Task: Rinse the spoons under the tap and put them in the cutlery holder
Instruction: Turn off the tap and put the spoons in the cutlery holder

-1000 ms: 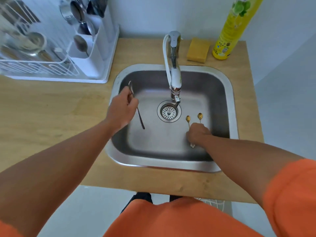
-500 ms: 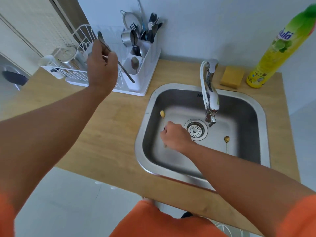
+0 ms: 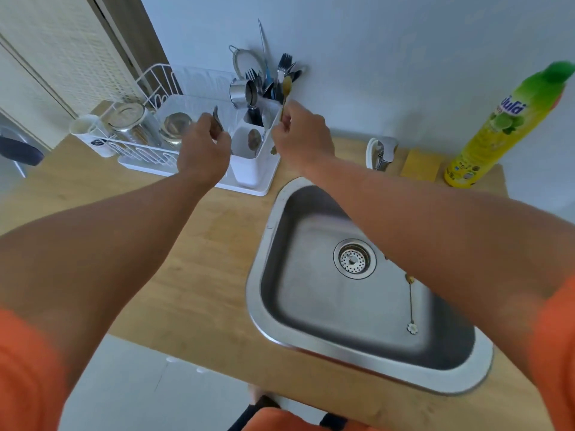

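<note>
Behind the sink (image 3: 264,269), a white cutlery holder (image 3: 249,169) crowded with forks and spoons stands on the tabletop (image 3: 193,259) at the end of a dish rack (image 3: 137,150), with a tap (image 3: 381,152), one sponge (image 3: 420,164) and one yellow bottle (image 3: 494,132) further right. Three loose spoons show: the left hand (image 3: 202,150) pinches a silver spoon (image 3: 217,119), the right hand (image 3: 300,136) grips a gold spoon (image 3: 286,90) upright over the holder, and a third spoon (image 3: 411,301) lies in the sink
</note>
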Available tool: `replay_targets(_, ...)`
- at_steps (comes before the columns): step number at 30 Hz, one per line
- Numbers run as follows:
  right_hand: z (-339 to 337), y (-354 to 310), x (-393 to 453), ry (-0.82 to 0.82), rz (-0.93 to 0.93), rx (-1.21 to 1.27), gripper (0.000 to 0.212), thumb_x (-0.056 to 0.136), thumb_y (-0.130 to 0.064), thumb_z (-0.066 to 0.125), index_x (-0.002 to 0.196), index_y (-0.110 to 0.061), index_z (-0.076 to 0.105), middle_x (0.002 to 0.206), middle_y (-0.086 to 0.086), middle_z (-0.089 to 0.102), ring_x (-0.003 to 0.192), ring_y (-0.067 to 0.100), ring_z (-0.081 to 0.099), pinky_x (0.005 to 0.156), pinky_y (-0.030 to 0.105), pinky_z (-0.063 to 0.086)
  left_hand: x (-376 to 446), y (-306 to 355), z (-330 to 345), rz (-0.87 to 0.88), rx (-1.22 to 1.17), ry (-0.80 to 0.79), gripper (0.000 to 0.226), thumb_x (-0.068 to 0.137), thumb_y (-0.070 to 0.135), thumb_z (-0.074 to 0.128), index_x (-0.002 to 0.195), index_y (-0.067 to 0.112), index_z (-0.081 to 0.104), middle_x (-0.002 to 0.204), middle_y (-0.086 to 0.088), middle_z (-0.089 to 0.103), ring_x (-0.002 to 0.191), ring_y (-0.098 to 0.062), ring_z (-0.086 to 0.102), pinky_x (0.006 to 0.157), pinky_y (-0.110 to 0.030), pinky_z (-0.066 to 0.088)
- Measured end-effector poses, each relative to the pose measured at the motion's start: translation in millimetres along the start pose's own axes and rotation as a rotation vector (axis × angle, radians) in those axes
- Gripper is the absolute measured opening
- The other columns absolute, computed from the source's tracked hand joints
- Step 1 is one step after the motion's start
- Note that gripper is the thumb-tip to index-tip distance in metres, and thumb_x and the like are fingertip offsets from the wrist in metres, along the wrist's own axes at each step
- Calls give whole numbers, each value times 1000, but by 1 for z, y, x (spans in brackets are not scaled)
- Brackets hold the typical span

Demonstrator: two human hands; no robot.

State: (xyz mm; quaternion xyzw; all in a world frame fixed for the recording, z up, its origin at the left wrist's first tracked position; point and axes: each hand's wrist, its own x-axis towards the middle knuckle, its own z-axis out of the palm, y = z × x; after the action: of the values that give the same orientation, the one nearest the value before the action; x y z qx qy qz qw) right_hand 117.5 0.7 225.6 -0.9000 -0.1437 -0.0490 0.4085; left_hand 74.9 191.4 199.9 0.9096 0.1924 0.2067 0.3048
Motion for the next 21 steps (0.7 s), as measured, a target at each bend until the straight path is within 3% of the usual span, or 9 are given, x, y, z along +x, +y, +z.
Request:
replay_targets(3, 1, -5, 22, 5, 14, 3, 7, 92, -19, 50, 89, -16, 55, 81, 4, 63, 69, 21, 55, 61, 36, 48, 4, -1, 0, -73, 122, -197, 13, 89, 32, 52, 93, 20, 57, 86, 0, 59, 85, -31, 60, 73, -41, 51)
replay_targets(6, 6, -8, 36, -26, 29, -5, 7, 93, -20, 52, 88, -18, 56, 84, 2, 62, 74, 21, 58, 64, 35, 50, 1, -3, -1, -132, 135, -327, 16, 89, 33, 53, 95, 22, 63, 92, -4, 66, 75, -31, 66, 74, -41, 59)
replay_targets(9, 13, -9, 43, -40, 35, -26, 8, 94, -22, 52, 88, -19, 57, 85, -2, 61, 79, 23, 61, 65, 33, 50, -4, -5, 1, -129, 119, -316, 17, 87, 34, 50, 79, 23, 60, 81, -4, 66, 67, -28, 64, 70, -38, 55)
replay_targets(12, 21, -8, 44, -43, 42, -63, 10, 96, -24, 52, 91, -19, 60, 90, -2, 62, 79, 21, 61, 65, 33, 50, -15, -10, 5, -92, 121, -250, 18, 88, 34, 50, 74, 22, 52, 76, 2, 60, 68, -19, 57, 63, -35, 41)
replay_targets(14, 26, -6, 43, -57, 53, -82, 11, 97, -25, 52, 92, -20, 61, 92, -2, 63, 79, 20, 60, 63, 31, 48, -28, -18, 9, -67, 91, -243, 15, 91, 34, 55, 80, 24, 55, 85, 3, 62, 75, -18, 57, 67, -36, 42)
replay_targets(17, 33, -1, 41, -126, 95, -82, 14, 98, -25, 52, 91, -23, 64, 96, -3, 65, 80, 18, 60, 58, 28, 42, -51, -38, 15, -15, 67, -316, 10, 94, 32, 63, 97, 22, 61, 104, 1, 66, 95, -20, 62, 85, -40, 50)
replay_targets(21, 38, 6, 33, -264, 117, -153, 20, 103, -27, 52, 108, -24, 72, 98, -2, 66, 94, 23, 65, 71, 27, 42, -84, -63, 21, 11, 89, -401, 8, 95, 28, 66, 100, 25, 62, 106, 3, 63, 101, -19, 62, 87, -36, 47)
